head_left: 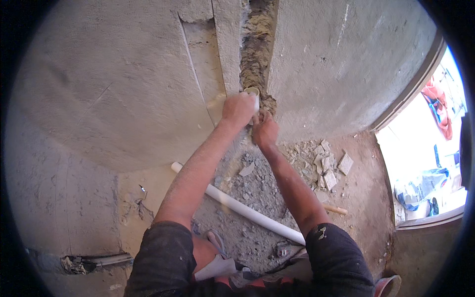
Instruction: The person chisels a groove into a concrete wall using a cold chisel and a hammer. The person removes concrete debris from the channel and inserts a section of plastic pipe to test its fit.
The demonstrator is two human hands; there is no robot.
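A short white pipe piece (255, 97) with an open round top stands in the rough channel (257, 47) cut into the plastered wall. My left hand (238, 109) is closed around its left side, near the top rim. Just below and to the right, my right hand (265, 129) has its fingers bent and pressed against the lower part of the same piece. My fingers hide most of the pipe's lower end, so how it sits in the channel does not show. Both arms are stretched out in front of me.
A long white pipe (257, 215) lies slantwise across the rubble (245, 185) below my arms. Broken chunks (326, 168) and a wooden handle (335, 209) are on the right. A shallow recess (205, 59) runs beside the channel. A bright doorway (420, 148) opens at the far right.
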